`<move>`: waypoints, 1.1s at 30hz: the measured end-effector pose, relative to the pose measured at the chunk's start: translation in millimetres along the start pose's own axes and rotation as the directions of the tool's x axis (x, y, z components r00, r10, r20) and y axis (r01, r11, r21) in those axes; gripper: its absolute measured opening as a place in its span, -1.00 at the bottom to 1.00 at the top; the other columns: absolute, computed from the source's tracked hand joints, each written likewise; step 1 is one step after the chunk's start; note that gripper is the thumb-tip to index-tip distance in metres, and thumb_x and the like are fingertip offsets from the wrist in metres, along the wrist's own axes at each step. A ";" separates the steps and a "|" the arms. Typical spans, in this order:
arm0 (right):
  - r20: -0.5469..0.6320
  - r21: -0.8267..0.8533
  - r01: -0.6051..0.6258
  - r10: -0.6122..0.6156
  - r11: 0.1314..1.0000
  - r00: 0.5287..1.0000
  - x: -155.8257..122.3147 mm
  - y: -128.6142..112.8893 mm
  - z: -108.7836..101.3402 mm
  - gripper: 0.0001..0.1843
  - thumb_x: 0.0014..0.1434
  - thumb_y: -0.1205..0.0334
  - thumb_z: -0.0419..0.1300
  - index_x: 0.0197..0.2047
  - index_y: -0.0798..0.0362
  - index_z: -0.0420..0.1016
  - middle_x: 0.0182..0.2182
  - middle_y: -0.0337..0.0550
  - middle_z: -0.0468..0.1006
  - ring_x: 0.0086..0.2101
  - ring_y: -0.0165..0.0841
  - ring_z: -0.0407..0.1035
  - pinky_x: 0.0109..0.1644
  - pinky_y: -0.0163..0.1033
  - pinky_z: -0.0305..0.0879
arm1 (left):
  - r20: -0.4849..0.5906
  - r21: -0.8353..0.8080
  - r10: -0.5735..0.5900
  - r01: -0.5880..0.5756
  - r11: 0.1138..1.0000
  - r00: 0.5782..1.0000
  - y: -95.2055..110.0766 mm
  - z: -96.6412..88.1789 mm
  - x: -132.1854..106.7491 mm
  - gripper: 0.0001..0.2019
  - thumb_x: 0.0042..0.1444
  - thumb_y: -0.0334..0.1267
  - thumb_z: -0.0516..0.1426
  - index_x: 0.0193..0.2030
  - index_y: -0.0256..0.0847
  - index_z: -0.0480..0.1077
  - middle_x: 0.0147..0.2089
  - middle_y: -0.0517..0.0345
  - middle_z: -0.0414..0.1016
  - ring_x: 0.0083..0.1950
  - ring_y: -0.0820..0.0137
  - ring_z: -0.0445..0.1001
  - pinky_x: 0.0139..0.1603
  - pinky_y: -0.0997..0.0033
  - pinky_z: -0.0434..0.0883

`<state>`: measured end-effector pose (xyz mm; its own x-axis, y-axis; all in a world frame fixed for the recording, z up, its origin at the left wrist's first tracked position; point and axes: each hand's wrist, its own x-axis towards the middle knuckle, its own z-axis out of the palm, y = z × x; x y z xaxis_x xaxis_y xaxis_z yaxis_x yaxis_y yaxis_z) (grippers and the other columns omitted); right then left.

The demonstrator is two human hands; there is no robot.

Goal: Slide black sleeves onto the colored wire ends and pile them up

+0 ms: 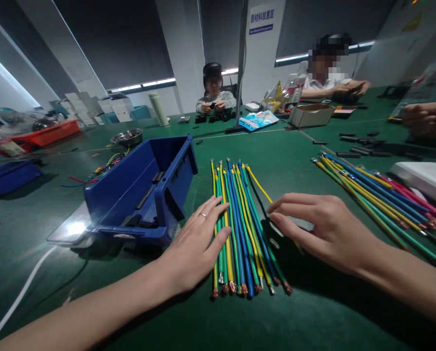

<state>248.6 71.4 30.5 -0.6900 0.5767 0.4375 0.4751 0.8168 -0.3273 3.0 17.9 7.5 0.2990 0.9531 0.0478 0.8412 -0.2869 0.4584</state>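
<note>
A row of yellow, green and blue cables [242, 248] lies side by side on the green table, lugs at the far ends and bare copper at most near ends. My left hand [194, 243], with a ring on one finger, rests over the left side of the row, its fingers stretched out. At the right side, my right hand [324, 226] pinches a yellow cable [259, 184] between thumb and fingers. This cable slants away from the row and partly disappears behind the hand. Its shadow falls on the table beneath.
Left of the row stands a blue bin [125, 195] with black pieces inside, beside a lit white lamp [71, 229]. More cables [371, 200] lie at right, near a white case [426, 180] and black tubes [364, 146]. Co-workers [216, 100] sit across the table; another person's hands show far right.
</note>
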 end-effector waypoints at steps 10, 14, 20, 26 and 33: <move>0.135 -0.063 0.033 -0.024 0.997 0.991 0.0 7.1 8.0 -0.62 0.38 0.17 -0.04 -0.44 0.06 0.40 -0.53 -0.21 0.38 -0.50 -0.45 0.26 -0.42 -0.29 0.13 | 0.005 -0.002 0.035 -0.035 0.999 0.999 -1.1 1.3 -1.2 -0.58 0.41 -0.28 -0.17 0.35 -0.20 0.14 0.50 0.06 -0.04 0.52 0.39 -0.14 0.49 0.10 0.00; 0.041 -0.175 0.005 0.002 0.985 0.999 -0.9 15.0 13.8 -0.87 0.26 0.25 0.10 -0.20 0.02 0.47 -0.18 -0.08 0.54 -0.15 -0.24 0.36 -0.13 -0.14 0.30 | -0.039 0.151 0.009 -0.003 0.989 0.999 -2.3 4.7 -0.9 -0.51 0.41 -0.24 -0.18 0.42 -0.35 0.01 0.52 -0.08 -0.12 0.53 0.32 -0.19 0.49 0.03 -0.05; 0.134 -0.032 -0.048 0.052 0.998 0.990 -2.0 14.1 25.2 -0.83 0.21 0.28 0.14 -0.10 0.02 0.38 -0.05 -0.07 0.48 -0.01 -0.24 0.28 0.05 -0.07 0.31 | 0.027 0.227 0.047 -0.052 0.973 0.999 -2.9 7.1 2.3 -0.46 0.43 -0.17 -0.24 0.46 -0.39 -0.07 0.52 -0.10 -0.15 0.52 0.32 -0.19 0.49 0.07 -0.04; 0.051 -0.020 -0.061 0.062 0.998 0.997 -1.6 13.3 27.5 -0.87 0.26 0.27 0.10 -0.12 0.02 0.41 -0.06 -0.05 0.48 -0.03 -0.25 0.31 0.04 -0.08 0.33 | 0.031 0.186 0.029 -0.034 0.982 0.999 -2.1 6.0 0.1 -0.46 0.44 -0.12 -0.23 0.46 -0.33 -0.06 0.53 -0.06 -0.21 0.53 0.32 -0.22 0.47 0.04 -0.02; -0.021 -0.155 -0.130 0.128 0.979 0.992 -3.4 20.4 26.9 -0.80 0.31 0.20 0.07 -0.08 0.02 0.46 -0.10 -0.03 0.48 -0.11 -0.22 0.33 -0.02 -0.05 0.32 | 0.075 0.152 0.133 -0.143 0.978 0.988 -2.8 3.1 -2.1 -0.41 0.41 0.03 -0.16 0.46 -0.21 -0.05 0.53 -0.06 -0.18 0.53 0.21 -0.22 0.45 -0.06 0.01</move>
<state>245.9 85.7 -0.2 -0.6115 0.6769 0.4098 0.6398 0.7277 -0.2472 1.5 16.4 3.4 0.4411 0.8965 0.0421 0.8482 -0.4318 0.3067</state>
